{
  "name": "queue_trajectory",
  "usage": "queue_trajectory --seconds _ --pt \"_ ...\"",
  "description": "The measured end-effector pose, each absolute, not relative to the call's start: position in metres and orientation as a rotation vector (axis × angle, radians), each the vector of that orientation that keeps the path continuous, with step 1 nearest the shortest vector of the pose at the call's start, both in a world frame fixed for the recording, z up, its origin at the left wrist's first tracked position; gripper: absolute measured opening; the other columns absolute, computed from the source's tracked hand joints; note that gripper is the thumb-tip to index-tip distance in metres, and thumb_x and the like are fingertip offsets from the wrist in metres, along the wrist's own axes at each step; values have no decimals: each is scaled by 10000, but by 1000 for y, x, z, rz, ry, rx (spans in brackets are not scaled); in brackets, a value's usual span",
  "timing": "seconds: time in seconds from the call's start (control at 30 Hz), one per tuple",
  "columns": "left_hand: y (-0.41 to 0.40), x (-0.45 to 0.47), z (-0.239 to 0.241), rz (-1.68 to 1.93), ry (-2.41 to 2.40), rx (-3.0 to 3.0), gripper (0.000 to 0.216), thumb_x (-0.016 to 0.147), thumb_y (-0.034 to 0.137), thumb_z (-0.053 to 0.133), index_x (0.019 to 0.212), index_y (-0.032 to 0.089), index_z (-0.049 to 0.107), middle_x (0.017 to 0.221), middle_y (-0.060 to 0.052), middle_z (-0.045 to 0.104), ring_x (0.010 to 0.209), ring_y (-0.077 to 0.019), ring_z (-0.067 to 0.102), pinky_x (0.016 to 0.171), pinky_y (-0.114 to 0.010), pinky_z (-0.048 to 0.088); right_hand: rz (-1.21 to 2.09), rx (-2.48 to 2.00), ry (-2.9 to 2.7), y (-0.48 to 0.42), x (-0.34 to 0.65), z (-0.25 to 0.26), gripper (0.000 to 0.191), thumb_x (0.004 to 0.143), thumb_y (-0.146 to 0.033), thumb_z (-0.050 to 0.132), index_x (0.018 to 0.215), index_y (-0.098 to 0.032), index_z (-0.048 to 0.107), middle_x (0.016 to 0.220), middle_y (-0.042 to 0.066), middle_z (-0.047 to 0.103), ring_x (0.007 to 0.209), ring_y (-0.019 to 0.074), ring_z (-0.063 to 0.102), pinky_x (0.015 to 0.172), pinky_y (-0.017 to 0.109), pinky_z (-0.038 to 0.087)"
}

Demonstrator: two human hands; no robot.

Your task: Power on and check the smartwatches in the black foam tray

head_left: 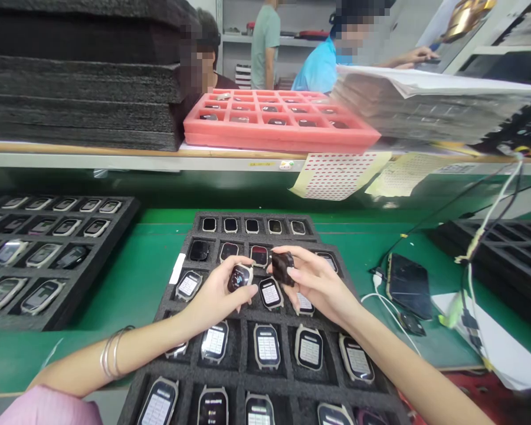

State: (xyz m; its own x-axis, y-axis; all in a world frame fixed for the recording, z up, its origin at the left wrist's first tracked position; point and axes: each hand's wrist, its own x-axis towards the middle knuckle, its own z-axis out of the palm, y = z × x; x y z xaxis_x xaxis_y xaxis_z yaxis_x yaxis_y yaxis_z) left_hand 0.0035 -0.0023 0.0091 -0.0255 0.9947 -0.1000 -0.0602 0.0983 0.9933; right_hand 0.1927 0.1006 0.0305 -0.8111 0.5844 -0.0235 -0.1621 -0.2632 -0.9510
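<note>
My left hand (219, 295) is closed around a smartwatch body (239, 276) with a pale case and dark screen, held just above a black foam tray (194, 363). My right hand (312, 282) pinches a dark watch body (282, 267) close beside it. Both hover over the tray's middle rows. The tray's cells hold several watch bodies, many with lit white screens (266, 345). A second black foam tray (312, 227) lies under it, farther back, with small dark watch faces.
Another black tray of watches (124, 212) sits at left on the green mat. A red foam tray (283, 139) and stacked black foam (79, 106) rest on the shelf. A dark phone (407, 286) with white cable lies right. Other people work behind the shelf.
</note>
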Motion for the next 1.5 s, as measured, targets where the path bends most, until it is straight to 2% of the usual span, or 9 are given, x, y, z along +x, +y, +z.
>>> queue_trajectory --seconds 0.1,0.23,0.47,0.73,0.9,1.07,1.4,1.5 --pt "-3 3 5 1173 1240 1134 390 818 255 640 1172 208 482 792 27 521 573 -92 501 514 -211 424 2227 -441 -1485 101 196 29 320 876 -189 623 1194 -211 602 1023 102 680 519 102 635 461 196 524" --pt "-3 3 5 1160 1251 1171 361 830 238 619 1164 202 487 744 42 515 509 -77 464 483 -202 413 2283 -412 -1459 103 196 27 318 885 -216 613 1202 -201 592 1033 121 689 538 125 663 452 198 532" --pt "-5 2 6 1161 1248 1248 337 820 186 584 1150 204 514 787 19 523 583 -108 500 522 -214 421 2241 -452 -1483 101 196 28 314 860 -218 651 1169 -187 605 999 111 700 513 130 662 449 214 544" --pt "-4 -1 7 1124 1228 1276 316 825 173 545 1136 209 501 801 34 495 558 -89 463 554 -223 408 2201 -448 -1534 99 196 30 329 845 -226 676 1168 -192 625 957 85 699 516 131 672 487 218 552" --pt "-5 -1 8 1100 1250 1319 292 792 131 550 1075 196 526 845 22 506 553 -78 425 523 -209 373 2177 -477 -1546 97 196 28 320 845 -230 680 1159 -185 631 941 84 700 481 126 657 437 211 536" --pt "-5 -2 8 1109 1253 1303 287 816 161 543 1097 206 503 818 33 484 535 -75 428 518 -208 382 2152 -500 -1559 96 195 28 361 828 -267 709 1167 -180 624 999 99 690 498 131 665 456 230 543" --pt "-3 -4 10 1099 1299 1334 271 807 152 549 1071 203 521 842 19 502 537 -78 418 518 -211 368 2128 -560 -1594 95 195 29 337 831 -262 706 1145 -161 634 908 67 689 489 134 661 442 235 558" --pt "-2 -4 9 1111 1295 1326 296 826 175 544 1117 214 505 867 12 513 569 -91 449 546 -221 389 2124 -569 -1588 94 195 29 367 821 -281 717 1154 -157 627 911 72 689 490 131 657 443 234 556"
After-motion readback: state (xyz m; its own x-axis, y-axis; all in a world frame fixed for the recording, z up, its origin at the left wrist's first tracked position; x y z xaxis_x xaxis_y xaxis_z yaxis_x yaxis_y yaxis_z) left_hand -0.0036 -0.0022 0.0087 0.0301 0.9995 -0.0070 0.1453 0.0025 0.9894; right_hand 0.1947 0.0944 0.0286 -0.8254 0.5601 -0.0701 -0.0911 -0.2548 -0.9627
